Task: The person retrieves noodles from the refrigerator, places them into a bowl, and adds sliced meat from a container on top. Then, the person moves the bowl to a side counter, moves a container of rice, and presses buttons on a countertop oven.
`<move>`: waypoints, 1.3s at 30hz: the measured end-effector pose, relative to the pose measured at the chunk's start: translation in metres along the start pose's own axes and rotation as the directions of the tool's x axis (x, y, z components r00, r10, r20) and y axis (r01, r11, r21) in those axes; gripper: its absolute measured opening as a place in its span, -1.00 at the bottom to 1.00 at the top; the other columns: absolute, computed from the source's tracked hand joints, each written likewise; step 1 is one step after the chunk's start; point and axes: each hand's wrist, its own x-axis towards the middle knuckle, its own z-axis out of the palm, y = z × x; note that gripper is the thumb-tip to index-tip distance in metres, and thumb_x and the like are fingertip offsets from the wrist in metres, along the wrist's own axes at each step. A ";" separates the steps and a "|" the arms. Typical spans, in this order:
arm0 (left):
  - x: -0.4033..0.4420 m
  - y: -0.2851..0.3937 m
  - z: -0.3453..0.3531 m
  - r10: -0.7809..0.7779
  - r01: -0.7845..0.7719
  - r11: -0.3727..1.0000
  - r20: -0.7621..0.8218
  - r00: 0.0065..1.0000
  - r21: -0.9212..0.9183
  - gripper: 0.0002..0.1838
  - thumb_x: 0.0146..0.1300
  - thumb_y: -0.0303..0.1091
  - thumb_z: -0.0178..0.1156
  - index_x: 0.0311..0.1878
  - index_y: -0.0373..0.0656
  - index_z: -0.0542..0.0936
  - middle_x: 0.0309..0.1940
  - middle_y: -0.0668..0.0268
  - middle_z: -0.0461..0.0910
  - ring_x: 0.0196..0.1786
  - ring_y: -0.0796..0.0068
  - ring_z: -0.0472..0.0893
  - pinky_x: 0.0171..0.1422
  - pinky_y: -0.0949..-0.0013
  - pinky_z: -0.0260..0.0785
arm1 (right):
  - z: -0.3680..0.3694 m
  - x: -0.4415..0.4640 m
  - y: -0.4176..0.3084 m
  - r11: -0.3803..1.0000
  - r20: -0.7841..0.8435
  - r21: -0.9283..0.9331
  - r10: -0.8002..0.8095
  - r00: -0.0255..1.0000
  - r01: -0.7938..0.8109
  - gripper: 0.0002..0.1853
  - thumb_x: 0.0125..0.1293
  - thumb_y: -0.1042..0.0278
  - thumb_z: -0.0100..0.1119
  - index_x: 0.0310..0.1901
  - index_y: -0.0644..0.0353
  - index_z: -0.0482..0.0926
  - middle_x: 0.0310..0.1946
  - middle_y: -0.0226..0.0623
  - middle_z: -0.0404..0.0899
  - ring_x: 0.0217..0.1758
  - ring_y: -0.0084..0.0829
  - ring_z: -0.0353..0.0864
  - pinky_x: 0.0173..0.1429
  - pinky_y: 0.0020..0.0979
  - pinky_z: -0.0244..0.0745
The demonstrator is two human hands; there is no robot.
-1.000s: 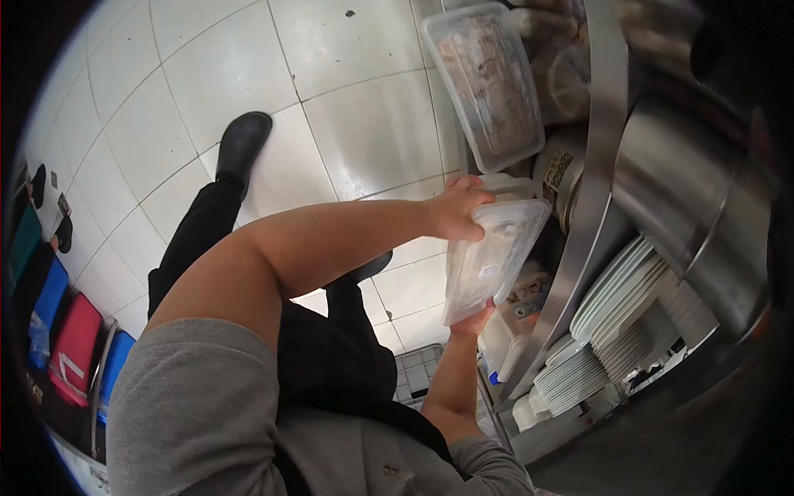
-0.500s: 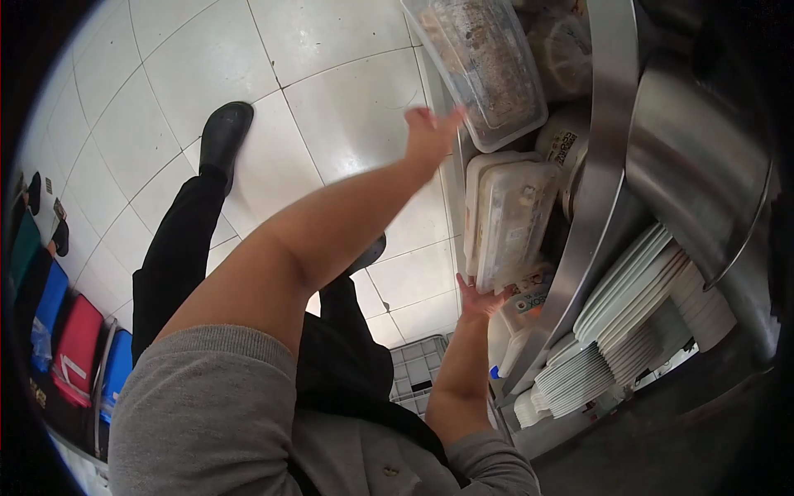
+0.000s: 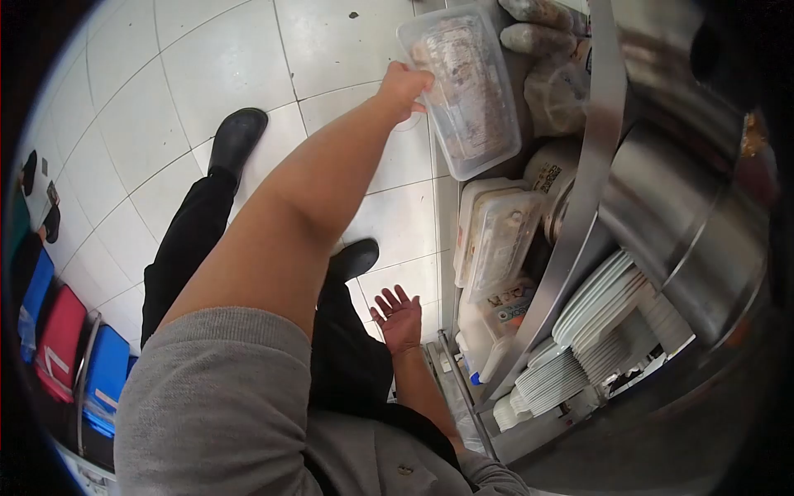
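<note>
My left hand (image 3: 404,89) is closed on the left long edge of a large clear lidded container (image 3: 467,91) with brownish, frosty-looking contents. The container lies tilted at the top of a metal-edged shelf. Lower down, my right hand (image 3: 399,322) is empty, its palm up and fingers spread, above my dark trousers and left of the shelf. Two smaller lidded containers (image 3: 503,240) lean side by side on the shelf, below the large one, with neither hand touching them. A round labelled tub (image 3: 549,183) is just to their right.
Stacked white plates (image 3: 602,298) and bowls (image 3: 550,376) stand right of the metal shelf edge (image 3: 602,124), beside a large steel vessel (image 3: 662,198). Bagged items (image 3: 558,95) lie at the upper right. Blue and red items (image 3: 62,339) are at far left. My shoes are on the tiled floor.
The smaller clear container was set down and let go by both hands. My left hand moved up and took hold of the large container, which has shifted slightly left. My right hand drew back left.
</note>
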 end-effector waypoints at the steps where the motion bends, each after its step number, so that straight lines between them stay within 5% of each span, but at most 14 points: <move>1: -0.011 0.007 -0.008 0.006 -0.006 1.000 -0.005 1.000 -0.007 -0.47 -0.24 -0.53 0.18 -0.08 -0.26 0.28 -0.20 0.11 0.38 -0.14 0.19 0.48 -0.35 0.10 0.51 | 0.011 -0.008 0.000 0.996 0.032 -0.085 0.003 0.999 0.000 -0.43 0.38 -0.21 -0.20 0.21 0.05 0.33 0.07 -0.22 0.46 0.11 -0.21 0.45 0.17 -0.07 0.36; 6: -0.065 0.052 -0.064 -0.057 0.044 0.993 0.115 0.992 0.114 -0.36 -0.17 -0.55 0.18 0.07 -0.27 0.19 -0.18 0.10 0.38 -0.19 0.21 0.50 -0.33 0.08 0.50 | 0.038 -0.030 -0.019 0.969 0.082 -0.201 -0.130 0.988 0.144 -0.44 0.42 -0.18 -0.29 0.26 0.02 0.27 0.10 -0.20 0.43 0.13 -0.22 0.43 0.19 -0.08 0.34; 10: -0.155 0.081 -0.113 -0.134 0.133 0.991 0.234 0.963 0.018 -0.64 0.07 -0.44 0.15 -0.03 -0.14 0.38 -0.44 0.36 0.42 -0.31 0.41 0.53 -0.32 0.06 0.48 | 0.073 -0.063 -0.044 0.918 0.128 -0.252 -0.283 0.951 0.307 -0.42 0.39 -0.19 -0.20 0.30 -0.02 0.23 0.14 -0.29 0.38 0.18 -0.30 0.38 0.21 -0.13 0.32; 11: -0.205 0.108 -0.107 -0.115 0.121 0.992 0.150 0.982 -0.034 -0.90 0.08 -0.44 0.09 -0.52 -0.04 0.44 -0.61 0.41 0.41 -0.50 0.45 0.50 -0.37 0.21 0.43 | 0.092 -0.081 -0.050 0.889 0.170 -0.280 -0.324 0.931 0.361 -0.37 0.38 -0.21 -0.17 0.35 -0.02 0.16 0.16 -0.30 0.35 0.17 -0.32 0.37 0.21 -0.15 0.32; 14: -0.285 0.136 -0.151 -0.147 0.158 0.986 0.165 0.975 -0.056 -0.87 -0.01 -0.48 0.03 -0.62 -0.08 0.36 -0.41 0.26 0.49 -0.28 0.27 0.56 -0.16 0.09 0.48 | 0.149 -0.141 -0.059 0.872 0.418 -0.224 -0.317 0.851 0.435 -0.31 0.37 -0.22 -0.14 0.40 -0.02 0.07 0.28 -0.29 0.25 0.28 -0.30 0.30 0.30 -0.15 0.25; 15: -0.330 0.160 -0.146 -0.083 0.097 0.991 0.144 0.986 -0.088 -0.88 0.04 -0.48 0.02 -0.30 -0.13 0.46 -0.48 0.35 0.43 -0.28 0.35 0.54 -0.18 0.09 0.46 | 0.166 -0.161 -0.056 0.869 0.492 -0.209 -0.302 0.816 0.448 -0.29 0.36 -0.22 -0.14 0.40 0.00 0.05 0.32 -0.28 0.22 0.34 -0.29 0.26 0.34 -0.16 0.21; 20: -0.445 0.232 -0.205 -0.086 0.098 0.988 0.106 0.991 -0.120 -0.96 -0.06 -0.42 -0.05 -0.49 -0.13 0.38 -0.12 0.08 0.54 0.01 0.03 0.55 0.05 -0.04 0.47 | 0.213 -0.247 -0.033 0.931 0.643 -0.168 -0.145 0.752 0.323 -0.33 0.44 -0.09 -0.20 0.43 0.07 -0.07 0.36 -0.26 0.13 0.38 -0.29 0.19 0.39 -0.20 0.16; 23: -0.519 0.303 -0.176 0.001 0.011 0.996 0.129 0.992 -0.092 -0.49 -0.12 -0.44 -0.08 0.01 -0.34 0.40 0.06 0.02 0.46 0.08 -0.03 0.51 0.13 -0.07 0.44 | 0.210 -0.303 -0.039 0.915 0.689 -0.144 -0.180 0.702 0.376 -0.37 0.43 -0.01 -0.09 0.41 0.03 0.03 0.34 -0.22 0.17 0.32 -0.33 0.27 0.33 -0.29 0.24; 25: -0.556 0.336 -0.168 0.064 -0.050 0.989 0.106 0.992 -0.138 -0.35 -0.13 -0.44 -0.09 0.17 -0.37 0.30 0.07 0.02 0.45 0.10 -0.03 0.49 0.18 -0.08 0.40 | 0.199 -0.348 -0.054 0.357 0.831 -0.387 -0.266 0.489 0.850 -0.44 0.37 0.19 0.08 0.35 0.02 0.19 0.30 -0.18 0.24 0.25 -0.35 0.36 0.25 -0.33 0.33; 27: -0.585 0.367 -0.148 0.112 -0.097 0.987 0.120 0.986 -0.127 -0.38 -0.15 -0.45 -0.09 0.13 -0.39 0.32 0.08 -0.01 0.44 0.12 -0.03 0.48 0.17 -0.08 0.41 | 0.193 -0.425 -0.089 -0.052 0.880 -0.263 -0.423 0.217 0.963 -0.59 0.21 0.39 0.24 0.12 0.07 0.46 0.06 -0.21 0.47 0.10 -0.29 0.48 0.16 -0.33 0.39; 30: -0.616 0.393 -0.114 0.199 -0.179 0.972 0.128 0.972 -0.149 -0.38 -0.15 -0.46 -0.09 0.12 -0.38 0.32 0.09 -0.03 0.42 0.16 -0.01 0.45 0.20 -0.09 0.39 | 0.163 -0.504 -0.159 -0.682 0.792 -0.162 -0.521 -0.319 0.713 -0.70 0.05 0.53 0.23 -0.11 0.16 0.56 -0.13 -0.26 0.58 -0.06 -0.15 0.54 0.00 -0.21 0.44; 35: -0.641 0.413 -0.029 0.267 -0.237 0.963 0.320 0.909 -0.130 -0.34 -0.16 -0.46 -0.07 0.16 -0.42 0.27 0.13 -0.08 0.35 0.20 -0.09 0.39 0.25 -0.18 0.34 | 0.100 -0.518 -0.244 -0.574 0.452 -0.730 -0.813 -0.368 0.372 -0.67 0.09 0.36 0.25 -0.07 0.17 0.53 -0.02 -0.11 0.52 0.04 -0.08 0.47 0.10 -0.16 0.37; 37: -0.642 0.412 0.007 0.256 -0.212 0.966 0.431 0.865 -0.149 -0.32 -0.16 -0.47 -0.06 0.18 -0.42 0.23 0.15 -0.10 0.31 0.23 -0.13 0.36 0.27 -0.24 0.31 | 0.077 -0.488 -0.246 -0.349 0.337 -0.932 -0.933 -0.129 0.092 -0.62 0.13 0.22 0.23 -0.01 0.13 0.52 0.02 -0.10 0.49 0.12 -0.06 0.42 0.10 -0.17 0.39; 39: -0.644 0.408 0.045 0.222 -0.176 0.974 0.475 0.852 -0.139 -0.32 -0.16 -0.47 -0.06 0.18 -0.43 0.22 0.17 -0.12 0.27 0.25 -0.21 0.31 0.29 -0.29 0.27 | 0.065 -0.485 -0.241 -0.324 0.310 -0.929 -0.945 -0.103 0.180 -0.60 0.14 0.20 0.22 0.02 0.11 0.50 0.04 -0.10 0.48 0.10 -0.05 0.44 0.10 -0.17 0.41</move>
